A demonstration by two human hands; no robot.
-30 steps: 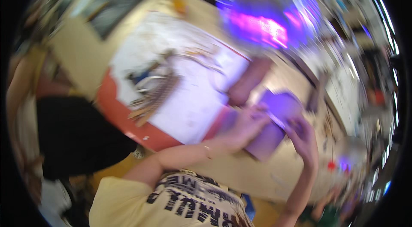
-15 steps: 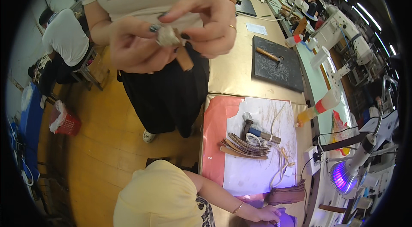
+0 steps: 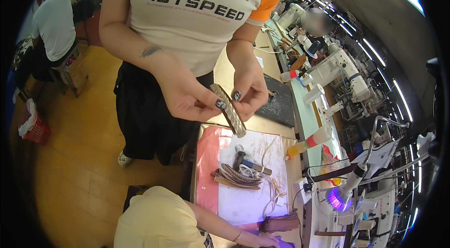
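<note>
At the lower edge my left hand [image 3: 268, 240] rests on the bench, its arm in a yellow sleeve. The lower edge cuts its fingers off, so their grip cannot be made out. Beside them lies purple-lit material [image 3: 285, 244]. My right hand is out of view. Across the bench corner a standing co-worker holds a short, slightly curved braided strip [image 3: 229, 113], pale on its face and brown along its edges, between both hands. Nearer me, a bundle of braided strips [image 3: 236, 177] and a blue-handled tool [image 3: 253, 165] with a dark head lie on a white sheet [image 3: 234, 203].
A brown folded stack [image 3: 282, 223] lies beyond my hand. The lamp [image 3: 340, 199] glows purple to the right, near a bottle [image 3: 309, 141] of amber liquid. A black slab [image 3: 281, 109] lies past the co-worker's hands. A red basket [image 3: 35, 128] stands on the floor.
The co-worker's hands have lowered and turned the braided strip, so its length now shows. The view has shifted, moving the bench left. My left hand sits closer to the lower edge.
</note>
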